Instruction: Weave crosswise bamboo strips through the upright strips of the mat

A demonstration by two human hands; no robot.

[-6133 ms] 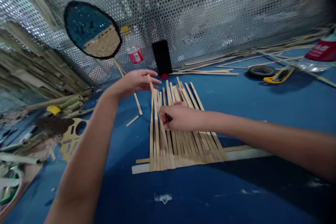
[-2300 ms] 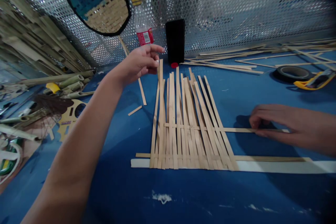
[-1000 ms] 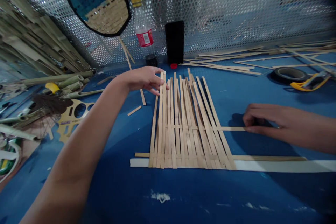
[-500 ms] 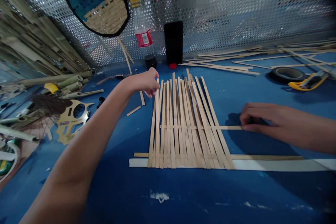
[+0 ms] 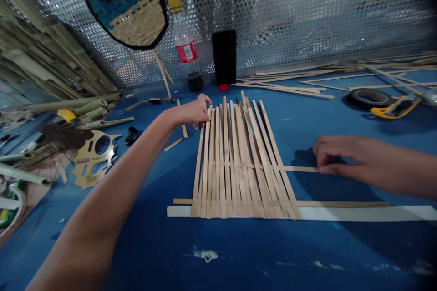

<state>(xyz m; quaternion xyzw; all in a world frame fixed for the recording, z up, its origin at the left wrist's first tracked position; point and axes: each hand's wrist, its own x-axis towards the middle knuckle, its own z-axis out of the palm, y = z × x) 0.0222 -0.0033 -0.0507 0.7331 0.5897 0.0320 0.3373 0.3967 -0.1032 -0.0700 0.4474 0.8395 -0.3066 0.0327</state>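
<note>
Weaving step: far ends of upright pale bamboo strips (image 5: 235, 159) are pinched by the left hand (image 5: 193, 112), while the thin horizontal bamboo strip (image 5: 300, 169) is pressed under the right hand (image 5: 337, 154)'s closed fingers, judged ready for sliding leftward.

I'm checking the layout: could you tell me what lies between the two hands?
In the head view, the row of upright bamboo strips lies between the left hand and right hand.
</note>
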